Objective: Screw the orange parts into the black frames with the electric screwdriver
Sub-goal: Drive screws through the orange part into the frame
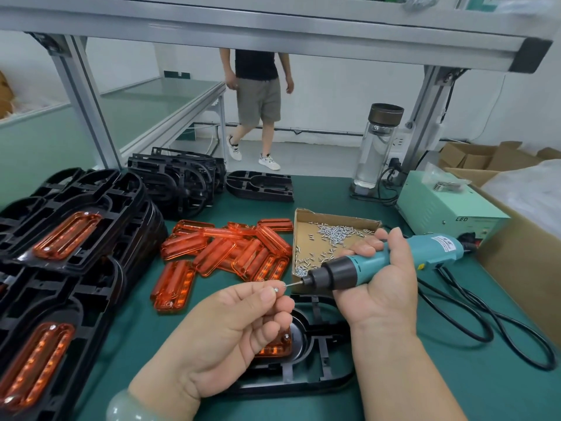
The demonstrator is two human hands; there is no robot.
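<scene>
Orange parts (226,252) lay heaped on the green worktop (455,375) just left of the cardboard screw tray (331,238). They looked light, stiff and glossy, probably slippery, best held by the long edges. One sat in the black frame (315,354) beneath the hands. The left hand (230,326) pinched a small screw (276,289) at the bit of the electric screwdriver (379,265), which the right hand (382,284) gripped.
</scene>
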